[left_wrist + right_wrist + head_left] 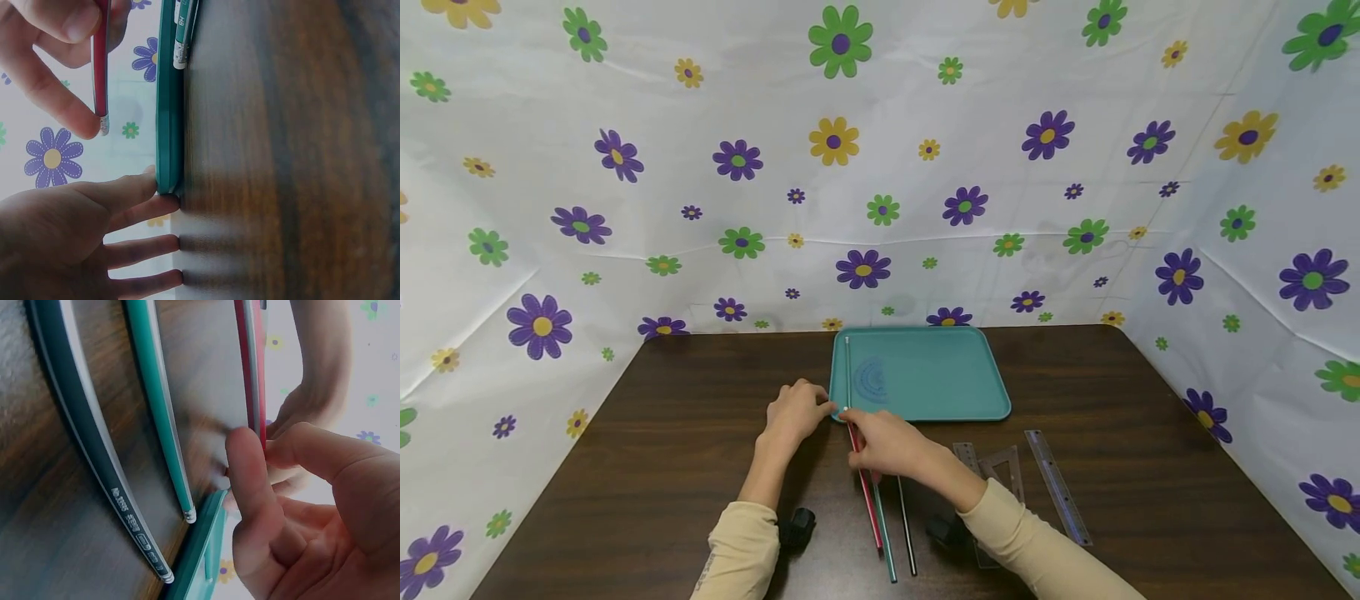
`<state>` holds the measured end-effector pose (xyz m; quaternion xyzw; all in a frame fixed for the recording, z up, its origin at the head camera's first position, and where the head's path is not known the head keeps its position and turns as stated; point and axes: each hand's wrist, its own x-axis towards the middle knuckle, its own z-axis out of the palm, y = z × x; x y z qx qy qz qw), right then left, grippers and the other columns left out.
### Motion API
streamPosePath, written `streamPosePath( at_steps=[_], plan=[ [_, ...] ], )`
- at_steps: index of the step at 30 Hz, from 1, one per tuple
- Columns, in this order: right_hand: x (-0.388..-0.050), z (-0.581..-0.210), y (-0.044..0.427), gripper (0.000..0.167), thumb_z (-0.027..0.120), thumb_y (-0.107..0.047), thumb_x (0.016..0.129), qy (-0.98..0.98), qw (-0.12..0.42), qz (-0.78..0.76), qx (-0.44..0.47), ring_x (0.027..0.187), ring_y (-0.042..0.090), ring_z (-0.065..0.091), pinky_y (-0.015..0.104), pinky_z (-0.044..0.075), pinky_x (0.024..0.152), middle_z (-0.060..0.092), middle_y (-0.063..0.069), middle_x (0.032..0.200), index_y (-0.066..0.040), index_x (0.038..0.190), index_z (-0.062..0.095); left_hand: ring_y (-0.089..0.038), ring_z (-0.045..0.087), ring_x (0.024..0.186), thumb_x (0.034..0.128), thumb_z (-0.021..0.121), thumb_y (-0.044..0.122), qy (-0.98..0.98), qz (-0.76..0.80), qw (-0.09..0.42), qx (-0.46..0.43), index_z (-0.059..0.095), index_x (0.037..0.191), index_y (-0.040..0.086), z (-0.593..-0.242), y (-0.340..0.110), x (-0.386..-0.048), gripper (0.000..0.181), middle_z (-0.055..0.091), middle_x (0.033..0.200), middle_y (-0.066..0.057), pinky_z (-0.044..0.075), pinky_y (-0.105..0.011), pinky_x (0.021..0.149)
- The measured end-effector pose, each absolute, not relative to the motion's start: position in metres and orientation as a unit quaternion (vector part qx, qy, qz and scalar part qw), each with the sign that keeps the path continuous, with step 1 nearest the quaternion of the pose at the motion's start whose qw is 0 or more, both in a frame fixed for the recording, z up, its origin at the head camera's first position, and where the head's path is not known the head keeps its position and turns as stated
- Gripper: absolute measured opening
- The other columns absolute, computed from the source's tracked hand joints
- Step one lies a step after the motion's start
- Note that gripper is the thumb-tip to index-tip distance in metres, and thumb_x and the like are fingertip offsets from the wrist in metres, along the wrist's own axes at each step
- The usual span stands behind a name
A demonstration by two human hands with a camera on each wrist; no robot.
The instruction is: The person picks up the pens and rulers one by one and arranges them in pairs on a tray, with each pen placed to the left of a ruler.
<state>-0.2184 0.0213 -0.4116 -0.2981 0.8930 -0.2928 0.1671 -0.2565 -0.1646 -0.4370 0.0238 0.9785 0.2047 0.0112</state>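
My right hand (891, 448) pinches a red pencil (868, 500) near its eraser end, by the tray's front left corner. In the right wrist view the thumb and fingers of that hand (306, 519) meet on the red pencil (252, 369). My left hand (793, 415) touches the teal tray (940, 375) at that corner; the left wrist view shows its fingers (140, 250) extended, tips on the table. A green pencil (884, 533) and a black pencil (906, 525) lie on the table. In the tray are a thin green pencil (847, 367) and a blue protractor (871, 381).
Right of my right hand lie a clear ruler (1058, 487), a set square (1011, 468) and another clear piece (966, 455), partly behind my forearm. Two dark objects sit near my wrists, one beside the left sleeve (797, 528). A flowered sheet (880, 167) stands behind the table.
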Motion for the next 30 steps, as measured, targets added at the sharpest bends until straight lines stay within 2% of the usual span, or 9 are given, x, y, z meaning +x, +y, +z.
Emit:
streamPosePath(
  at_steps=[4, 9, 12, 14, 16, 30],
  plan=[
    [-0.221, -0.411, 0.021, 0.069, 0.068, -0.010, 0.091, 0.886, 0.182, -0.321, -0.281, 0.050, 0.027, 0.067, 0.025, 0.047, 0.040, 0.061, -0.002, 0.064, -0.008, 0.153, 0.037, -0.043, 0.055, 0.116, 0.0930, 0.069, 0.038, 0.980, 0.199, 0.007, 0.024, 0.075, 0.112, 0.012, -0.438, -0.165, -0.256, 0.033, 0.063, 0.125, -0.017, 0.050, -0.062, 0.087],
    [-0.224, -0.411, 0.022, 0.079, 0.069, -0.007, 0.089, 0.886, 0.178, -0.334, -0.267, 0.047, 0.024, 0.063, 0.029, 0.049, 0.039, 0.064, 0.006, 0.070, -0.011, 0.157, 0.029, -0.042, 0.055, 0.115, 0.0926, 0.069, 0.037, 0.979, 0.202, 0.009, 0.025, 0.075, 0.113, 0.010, -0.439, -0.165, -0.257, 0.034, 0.063, 0.124, -0.017, 0.050, -0.061, 0.087],
    [-0.226, -0.412, 0.024, 0.085, 0.070, -0.007, 0.088, 0.890, 0.170, -0.331, -0.262, 0.044, 0.020, 0.059, 0.029, 0.050, 0.041, 0.066, 0.016, 0.105, -0.015, 0.159, 0.024, -0.043, 0.055, 0.116, 0.0931, 0.069, 0.036, 0.979, 0.203, 0.012, 0.024, 0.075, 0.114, 0.009, -0.438, -0.165, -0.257, 0.034, 0.063, 0.125, -0.018, 0.050, -0.062, 0.088],
    [-0.226, -0.412, 0.025, 0.088, 0.070, -0.007, 0.088, 0.893, 0.168, -0.328, -0.258, 0.044, 0.018, 0.057, 0.028, 0.050, 0.042, 0.055, 0.022, 0.129, -0.018, 0.160, 0.020, -0.043, 0.054, 0.117, 0.0933, 0.069, 0.036, 0.979, 0.204, 0.013, 0.023, 0.074, 0.115, 0.009, -0.438, -0.164, -0.257, 0.035, 0.063, 0.126, -0.018, 0.050, -0.062, 0.089],
    [-0.227, -0.412, 0.026, 0.091, 0.071, -0.007, 0.087, 0.895, 0.167, -0.326, -0.254, 0.045, 0.018, 0.056, 0.028, 0.050, 0.043, 0.041, 0.023, 0.144, -0.020, 0.161, 0.018, -0.043, 0.054, 0.118, 0.0935, 0.069, 0.037, 0.979, 0.204, 0.014, 0.021, 0.074, 0.115, 0.009, -0.438, -0.164, -0.257, 0.035, 0.062, 0.126, -0.018, 0.049, -0.063, 0.089],
    [-0.234, -0.410, 0.028, 0.096, 0.072, -0.006, 0.087, 0.893, 0.169, -0.339, -0.244, 0.048, 0.021, 0.058, 0.028, 0.052, 0.045, 0.039, 0.025, 0.139, -0.017, 0.161, 0.013, -0.042, 0.055, 0.114, 0.0929, 0.069, 0.036, 0.978, 0.208, 0.011, 0.022, 0.075, 0.114, 0.009, -0.437, -0.163, -0.257, 0.034, 0.063, 0.123, -0.018, 0.050, -0.062, 0.088]
  ],
)
